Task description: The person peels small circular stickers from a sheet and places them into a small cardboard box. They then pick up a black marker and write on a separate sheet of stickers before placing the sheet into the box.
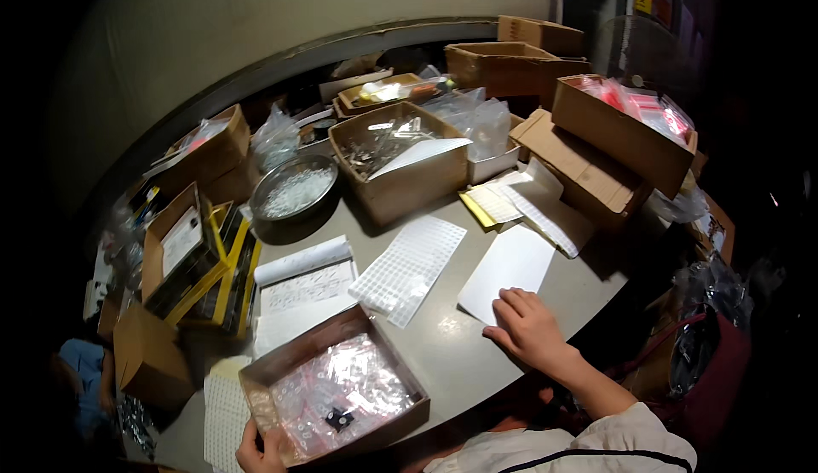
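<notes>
A shallow cardboard box [336, 389] stands at the table's near edge, filled with small clear plastic bags [349, 379]. Among the bags lies a small black piece [339, 419]. My left hand [260, 450] grips the box at its near left corner, the thumb over the wall. To the right, my right hand [527, 326] lies palm down, fingers extended over the near edge of a blank white sheet [514, 264]. Between the hands, farther in, a sheet of small round labels [409, 270] lies flat. Left of it is an open notepad [307, 285] with handwriting.
A metal bowl of small clear pieces [295, 188] and a carton of metal parts [400, 145] stand behind. Cartons, including one of red-edged bags [635, 119], crowd the back and right. Yellow-and-black boxes [226, 268] stack at left. Another person's blue sleeve [83, 379] shows far left.
</notes>
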The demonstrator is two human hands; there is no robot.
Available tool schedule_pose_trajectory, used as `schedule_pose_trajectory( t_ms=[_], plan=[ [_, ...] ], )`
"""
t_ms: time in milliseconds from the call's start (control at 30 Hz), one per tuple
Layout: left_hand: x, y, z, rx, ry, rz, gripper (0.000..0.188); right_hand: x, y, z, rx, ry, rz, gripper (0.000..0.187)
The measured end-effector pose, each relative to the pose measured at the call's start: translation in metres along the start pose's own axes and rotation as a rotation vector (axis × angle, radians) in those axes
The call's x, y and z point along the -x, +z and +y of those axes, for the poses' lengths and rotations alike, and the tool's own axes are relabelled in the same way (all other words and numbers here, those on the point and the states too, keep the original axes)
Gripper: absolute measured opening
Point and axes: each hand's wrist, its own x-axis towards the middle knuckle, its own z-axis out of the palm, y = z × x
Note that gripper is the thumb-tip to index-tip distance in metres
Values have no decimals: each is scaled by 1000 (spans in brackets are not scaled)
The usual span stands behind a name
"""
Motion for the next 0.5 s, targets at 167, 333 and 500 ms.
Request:
schedule_pose_trajectory(
  t_ms=[167,333,500],
  plan=[
    [3,3,-10,112,-48,34,41,-12,16,25,-97,-43,34,33],
    [27,4,5,82,67,169,41,-29,8,61,-144,20,79,41],
    [47,6,16,-40,259,288,37,-25,-12,130,255,358,127,38]
  ],
)
